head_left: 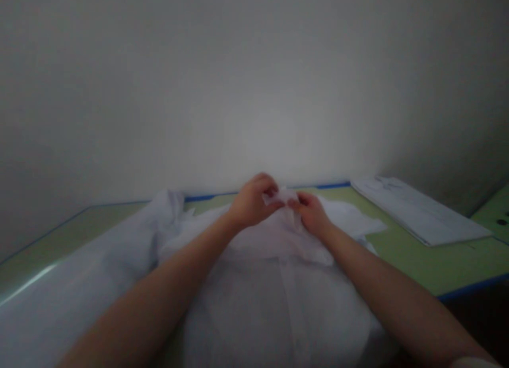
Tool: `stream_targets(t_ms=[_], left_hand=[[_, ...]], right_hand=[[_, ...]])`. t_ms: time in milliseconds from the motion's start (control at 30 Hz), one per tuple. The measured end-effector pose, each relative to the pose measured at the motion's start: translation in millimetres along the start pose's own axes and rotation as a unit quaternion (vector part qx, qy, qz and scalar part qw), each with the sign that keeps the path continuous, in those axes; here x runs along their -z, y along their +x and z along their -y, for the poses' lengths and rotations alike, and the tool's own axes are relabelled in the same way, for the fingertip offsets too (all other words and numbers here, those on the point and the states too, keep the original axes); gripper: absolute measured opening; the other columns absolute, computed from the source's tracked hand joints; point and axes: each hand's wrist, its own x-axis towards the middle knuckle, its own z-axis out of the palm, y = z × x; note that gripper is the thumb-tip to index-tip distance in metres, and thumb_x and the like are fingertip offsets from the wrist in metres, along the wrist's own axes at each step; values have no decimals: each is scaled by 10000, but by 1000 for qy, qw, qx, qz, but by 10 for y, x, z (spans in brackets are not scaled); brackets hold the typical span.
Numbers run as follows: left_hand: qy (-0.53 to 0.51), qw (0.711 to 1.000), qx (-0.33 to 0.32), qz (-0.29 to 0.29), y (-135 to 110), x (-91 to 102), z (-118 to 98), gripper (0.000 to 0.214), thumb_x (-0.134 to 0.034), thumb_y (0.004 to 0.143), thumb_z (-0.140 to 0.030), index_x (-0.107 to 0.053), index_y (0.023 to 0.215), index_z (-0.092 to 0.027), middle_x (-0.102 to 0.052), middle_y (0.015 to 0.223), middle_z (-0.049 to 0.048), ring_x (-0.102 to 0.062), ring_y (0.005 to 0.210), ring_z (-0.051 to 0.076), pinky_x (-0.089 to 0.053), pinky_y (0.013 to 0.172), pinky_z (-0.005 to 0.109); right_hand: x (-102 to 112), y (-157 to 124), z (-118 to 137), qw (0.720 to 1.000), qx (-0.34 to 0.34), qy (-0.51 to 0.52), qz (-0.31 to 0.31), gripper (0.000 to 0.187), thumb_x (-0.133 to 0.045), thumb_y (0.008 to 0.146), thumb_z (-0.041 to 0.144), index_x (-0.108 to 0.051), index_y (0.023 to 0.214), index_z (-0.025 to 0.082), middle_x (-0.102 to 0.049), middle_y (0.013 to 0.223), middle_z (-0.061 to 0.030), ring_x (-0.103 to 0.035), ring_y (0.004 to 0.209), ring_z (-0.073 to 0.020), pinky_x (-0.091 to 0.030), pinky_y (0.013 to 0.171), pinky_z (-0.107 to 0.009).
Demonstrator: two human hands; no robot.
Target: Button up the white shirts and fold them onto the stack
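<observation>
The white cloth (278, 304) sprawls over the table (437, 262) toward me, thin and crumpled (blurry here). At its far end my left hand (250, 203) and right hand (314, 215) both pinch one small bunch. Pale wall (254, 66) behind, green blue-edged table beneath, folded stack (417, 209) right.

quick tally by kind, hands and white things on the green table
hands: 2 (left hand, right hand)
white garment, spread out, pinched by both: 1
folded white bundle: 1
total: 4
</observation>
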Motion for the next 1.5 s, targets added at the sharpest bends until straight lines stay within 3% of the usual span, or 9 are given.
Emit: stream_targets(t_ms=[300,533,700,800,933,1067,1200,1367,1500], left_hand=[[-45,988,118,93,-1,-36,93,398,-605,673,-538,-511,714,-154,-505,601,-17,-409,516,76,-294,467,197],[-54,972,125,193,1,-20,109,440,-528,711,-562,-529,583,-141,-391,502,-45,-317,481,66,-205,451,209],[-80,969,135,191,12,-75,167,392,-461,778,-493,-622,706,-143,-486,576,-24,-395,544,86,-256,484,202],[-76,967,165,177,11,-135,204,372,-455,780,-458,-627,687,-141,-481,557,-20,-397,528,89,-252,468,206],[-83,955,236,162,-4,-219,232,340,-472,752,-411,-619,626,-133,-447,502,-18,-377,479,87,-221,431,213],[-159,932,285,157,-27,-264,249,357,-482,737,-448,-646,716,-132,-483,529,-14,-388,469,87,-250,429,213],[-190,935,257,150,-48,-284,263,366,-553,688,-501,-623,702,-142,-468,548,-25,-369,480,77,-258,447,207],[-82,967,191,148,-26,-266,199,409,-493,741,-522,-532,574,-150,-409,512,-30,-353,499,85,-222,455,217],[-22,975,159,151,10,-232,88,377,-439,797,-458,-532,596,-152,-451,525,-18,-373,504,94,-228,470,232]], right_hand=[[12,18,-69,998,13,-67,15,338,-637,688,486,-636,787,163,-626,708,-7,-555,629,-129,-427,548,-220],[15,24,-52,974,42,-222,8,271,-608,725,422,-672,798,169,-648,707,-11,-558,613,-121,-416,561,-219],[17,24,-22,936,87,-337,-48,224,-613,732,390,-675,792,184,-657,729,-23,-569,649,-131,-415,601,-234],[1,5,-10,905,143,-393,-83,181,-622,731,356,-665,772,185,-643,722,-27,-560,675,-139,-412,646,-252],[-34,-26,1,872,220,-432,-72,123,-606,752,298,-661,763,189,-631,728,-27,-550,715,-144,-396,709,-271],[-34,-22,6,862,244,-439,-64,128,-597,768,291,-663,803,187,-632,751,-27,-547,747,-150,-388,741,-277],[-1,0,-15,853,255,-452,-57,140,-580,788,287,-670,826,187,-631,769,-34,-541,777,-156,-383,755,-282],[25,14,-43,853,255,-452,-47,144,-564,801,277,-667,854,192,-624,781,-35,-535,783,-154,-383,753,-282],[36,24,-28,868,234,-435,-53,141,-564,797,292,-642,829,178,-604,750,-26,-527,727,-140,-388,713,-267]])
